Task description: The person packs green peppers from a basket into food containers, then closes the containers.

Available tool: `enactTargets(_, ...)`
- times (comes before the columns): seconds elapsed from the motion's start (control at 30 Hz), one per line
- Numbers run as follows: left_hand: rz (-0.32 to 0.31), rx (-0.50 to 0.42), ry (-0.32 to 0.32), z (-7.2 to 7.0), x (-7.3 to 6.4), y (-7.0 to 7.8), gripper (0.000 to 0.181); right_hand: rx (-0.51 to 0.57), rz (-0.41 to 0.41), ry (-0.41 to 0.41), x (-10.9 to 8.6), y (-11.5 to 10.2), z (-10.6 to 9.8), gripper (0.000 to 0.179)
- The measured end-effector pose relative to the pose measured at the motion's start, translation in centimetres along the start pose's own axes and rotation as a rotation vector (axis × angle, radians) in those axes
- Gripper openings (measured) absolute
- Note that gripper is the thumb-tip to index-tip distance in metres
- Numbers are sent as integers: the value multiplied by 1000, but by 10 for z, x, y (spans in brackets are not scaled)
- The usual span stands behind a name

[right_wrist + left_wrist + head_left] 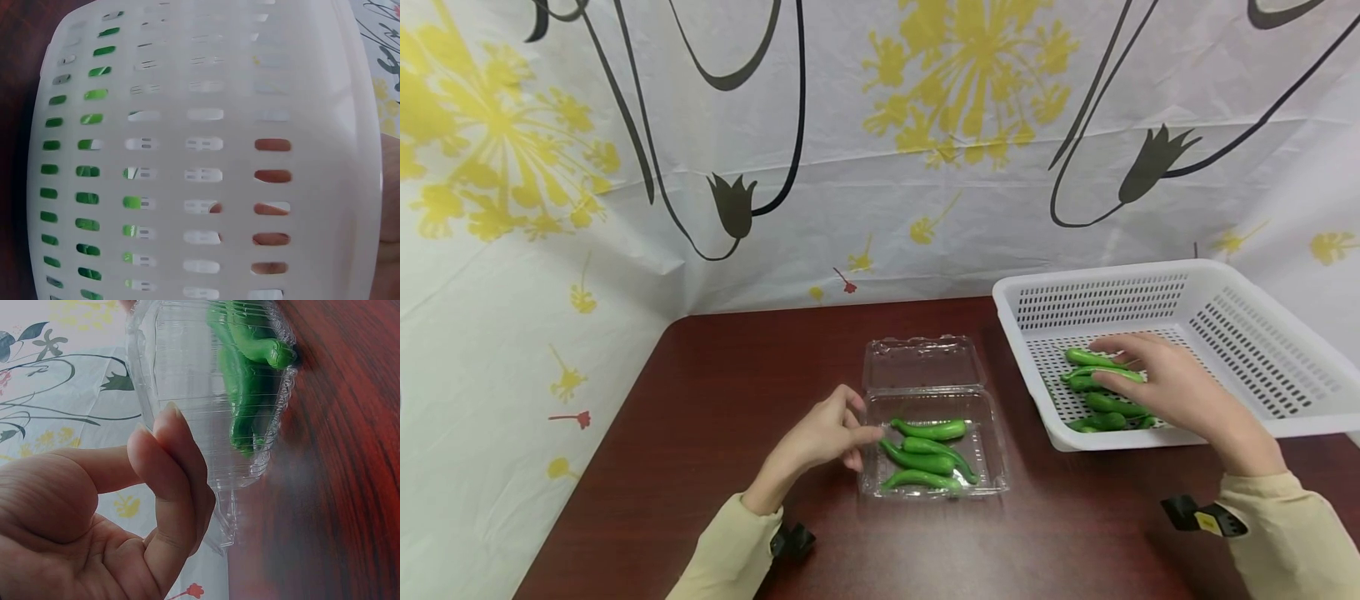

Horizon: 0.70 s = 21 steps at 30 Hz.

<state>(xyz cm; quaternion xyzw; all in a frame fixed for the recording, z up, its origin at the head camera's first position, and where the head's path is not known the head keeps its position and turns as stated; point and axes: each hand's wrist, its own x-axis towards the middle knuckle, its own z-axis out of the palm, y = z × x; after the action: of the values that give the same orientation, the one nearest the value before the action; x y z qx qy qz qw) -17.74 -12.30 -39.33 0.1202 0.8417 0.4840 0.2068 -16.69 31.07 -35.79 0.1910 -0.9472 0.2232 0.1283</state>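
A clear plastic clamshell box (992,475) lies on the table with its lid (922,367) folded back. Several green chili peppers (928,462) are in its base. My left hand (827,433) is at the box's left edge, fingers curled against the side wall and thumb at the rim. In the left wrist view, bent fingertips meet the clear wall. Inside a white perforated basket (1037,383), more green peppers (1112,406) lie at the left side. My right hand (1165,379) hovers over them, thumb and fingers apart. The basket wall hides most of that hand in the right wrist view.
The dark red wooden table (722,392) ends at a white curtain (865,208) printed with flowers, behind and at the left. The basket's high rim (1120,271) stands at the table's right side, to the right of the box.
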Motion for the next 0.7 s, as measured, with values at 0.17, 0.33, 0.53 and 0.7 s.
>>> enactTargets(0.17, 3, 1, 2, 0, -1, 0, 43, -28, -7, -3, 1, 1, 2, 35)
enactTargets(0.33, 10, 1, 3, 0, -1, 0, 43, -39, 19, -29, 1, 1, 3, 38)
enactTargets(0.53, 14, -1, 2, 0, -1, 0, 44, -31, 44, -78, 0, 4, 3, 40)
enactTargets(0.7, 16, -2, 3, 0, -1, 0, 44, -11, 59, -90, 0, 8, 4, 39)
